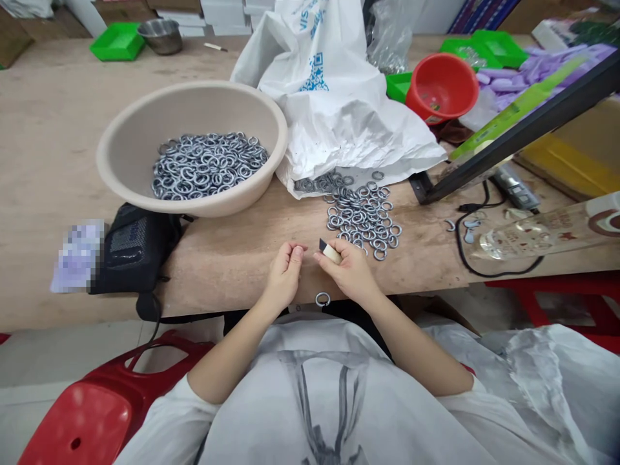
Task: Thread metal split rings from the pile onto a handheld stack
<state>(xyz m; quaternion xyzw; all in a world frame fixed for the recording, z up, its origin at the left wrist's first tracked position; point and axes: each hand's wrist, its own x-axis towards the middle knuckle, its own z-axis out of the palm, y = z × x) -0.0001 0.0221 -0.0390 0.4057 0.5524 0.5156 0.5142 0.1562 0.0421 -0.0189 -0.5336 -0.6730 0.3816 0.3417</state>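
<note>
My right hand (352,270) is closed around a small knife (331,252) with a cream handle and a dark slanted tip, pointing up and left. Facing it across a narrow gap, my left hand (285,274) has thumb and forefinger pinched together; whatever they hold is too small to make out. Below and between the hands, a single grey ring (322,299) is at the table's front edge. Just beyond my right hand lies a loose pile of grey rings (363,216), spilling from the mouth of a white sack (349,139). Many similar rings (208,165) fill the bottom of a beige basin (116,161).
A black pouch (138,248) lies on the left of the table (213,258). To the right are a black metal bar (523,126), a cable (460,252) and a clear bottle (533,236). A red bowl (443,84) stands behind. Red stools (87,413) flank me.
</note>
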